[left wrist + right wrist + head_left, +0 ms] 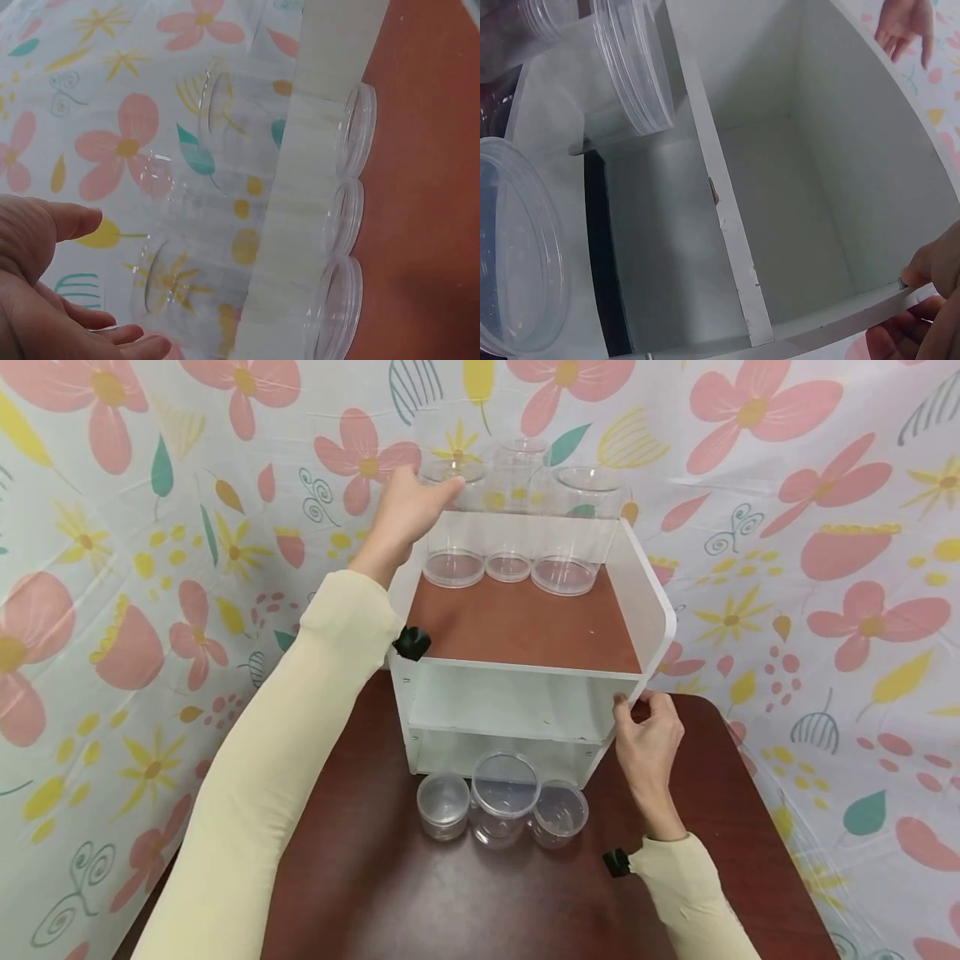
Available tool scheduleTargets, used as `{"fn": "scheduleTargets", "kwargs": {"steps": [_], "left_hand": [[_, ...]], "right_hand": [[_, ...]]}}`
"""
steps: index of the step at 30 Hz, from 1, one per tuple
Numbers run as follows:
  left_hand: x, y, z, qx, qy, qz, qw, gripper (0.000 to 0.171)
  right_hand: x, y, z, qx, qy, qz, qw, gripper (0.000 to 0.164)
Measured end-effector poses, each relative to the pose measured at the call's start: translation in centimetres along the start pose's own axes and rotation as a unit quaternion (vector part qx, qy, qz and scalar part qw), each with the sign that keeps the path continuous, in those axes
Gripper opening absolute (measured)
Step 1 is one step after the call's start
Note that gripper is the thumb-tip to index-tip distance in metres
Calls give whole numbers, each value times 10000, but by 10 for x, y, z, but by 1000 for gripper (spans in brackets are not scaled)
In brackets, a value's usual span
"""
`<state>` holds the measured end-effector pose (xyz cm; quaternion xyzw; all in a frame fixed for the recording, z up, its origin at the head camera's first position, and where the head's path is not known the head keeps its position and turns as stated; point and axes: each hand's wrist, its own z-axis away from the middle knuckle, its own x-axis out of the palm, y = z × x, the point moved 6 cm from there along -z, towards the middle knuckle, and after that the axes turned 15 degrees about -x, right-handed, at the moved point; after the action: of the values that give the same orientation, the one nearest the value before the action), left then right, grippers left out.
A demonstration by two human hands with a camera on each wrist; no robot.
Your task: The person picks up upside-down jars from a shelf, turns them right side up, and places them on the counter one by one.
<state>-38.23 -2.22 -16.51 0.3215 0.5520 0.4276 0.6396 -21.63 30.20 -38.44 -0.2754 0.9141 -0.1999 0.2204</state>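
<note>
On the shelf unit (521,631), the leftmost clear jar (454,533) stands at the back left, long axis upright; the left hand (408,508), nearer, is beside its rim, fingers wide, contact unclear. The right hand (651,735) pinches the shelf unit's right front edge.

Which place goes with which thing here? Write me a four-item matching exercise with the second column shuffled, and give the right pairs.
Column one
1. left hand
2. right hand
3. middle tall jar
4. middle front container

Column two
A. gripping the side edge of the white shelf unit
B. on the dark red table
C. up by the rim of the leftmost tall jar
D. on the brown top surface

Pairs: 1-C; 2-A; 3-D; 4-B
</note>
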Motion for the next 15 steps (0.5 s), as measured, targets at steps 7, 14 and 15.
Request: {"fn": "scheduleTargets", "kwargs": {"steps": [7,14,15], "left_hand": [[1,3,-14,-138,211,-428,9988,84],[5,-3,-24,-253,186,-583,9978,97],[6,-3,-26,-274,178,-615,9976,100]], "right_hand": [[1,0,0,0,-32,-8,10000,14],[0,0,0,-19,-13,10,10000,12],[-1,1,0,-20,-11,-10,10000,12]]}}
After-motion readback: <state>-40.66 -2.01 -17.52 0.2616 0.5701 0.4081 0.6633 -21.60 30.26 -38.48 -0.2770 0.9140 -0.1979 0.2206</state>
